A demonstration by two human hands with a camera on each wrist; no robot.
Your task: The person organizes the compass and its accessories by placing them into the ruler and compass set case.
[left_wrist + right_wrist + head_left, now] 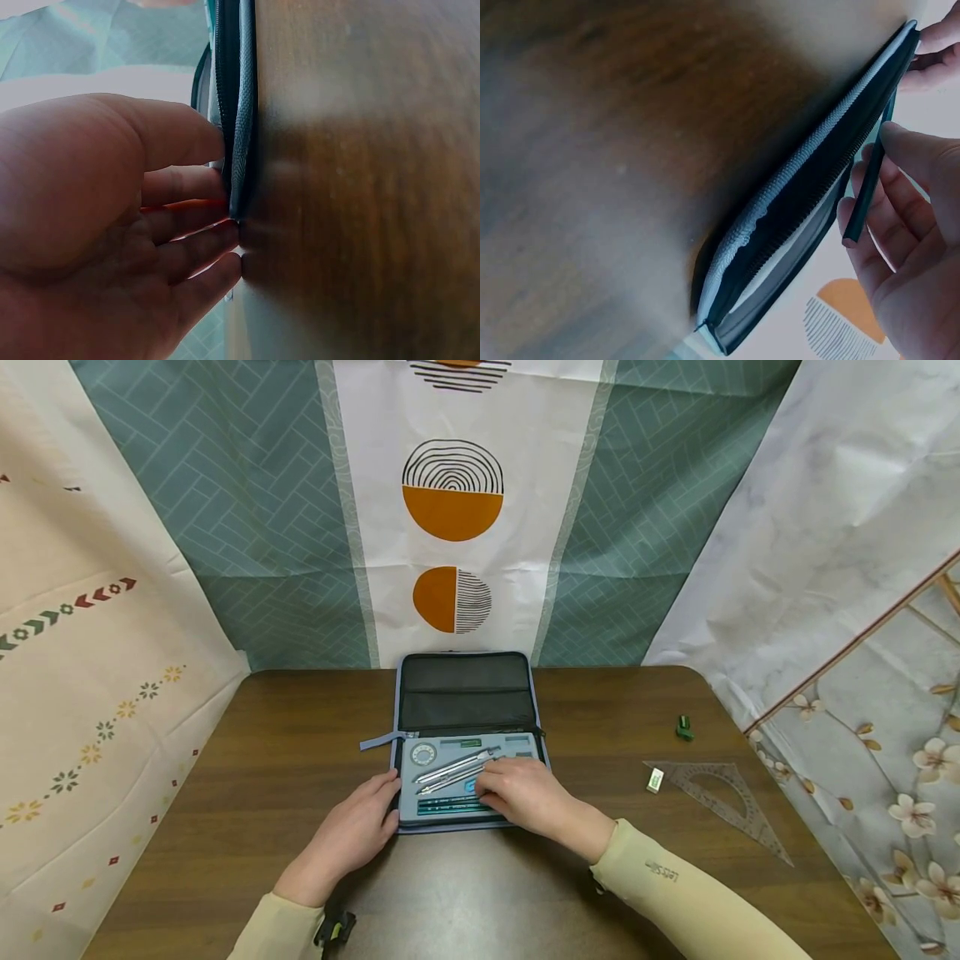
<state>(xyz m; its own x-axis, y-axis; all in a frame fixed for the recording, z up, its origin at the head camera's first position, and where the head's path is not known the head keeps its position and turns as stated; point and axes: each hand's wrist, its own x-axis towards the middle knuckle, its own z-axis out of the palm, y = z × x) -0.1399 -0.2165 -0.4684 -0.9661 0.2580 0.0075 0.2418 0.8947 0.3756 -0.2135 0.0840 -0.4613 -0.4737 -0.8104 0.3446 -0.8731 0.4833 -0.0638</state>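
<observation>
An unzipped blue-grey zip case [465, 710] lies on the table with its black-lined lid raised at the back. Its grey tray [408, 793] holds silver compasses [450, 770], a round white dial-like piece [423, 754], a small blue item [470, 785] and dark green pencils [442, 807]. My left hand [363, 822] rests against the left edge of the case, fingers fairly straight, thumb touching the zip rim [241, 150]. Over the tray's right side, my right hand [525, 793] pinches a dark green pencil [866, 191] between thumb and fingers; from above, the hand hides part of it.
On the table's right lie a clear set square [712, 785], a white eraser [655, 780] at its corner and a small green sharpener [684, 728]. A fabric strap [380, 741] sticks out left of the case. Patterned cloths hang behind and beside the brown table [300, 718].
</observation>
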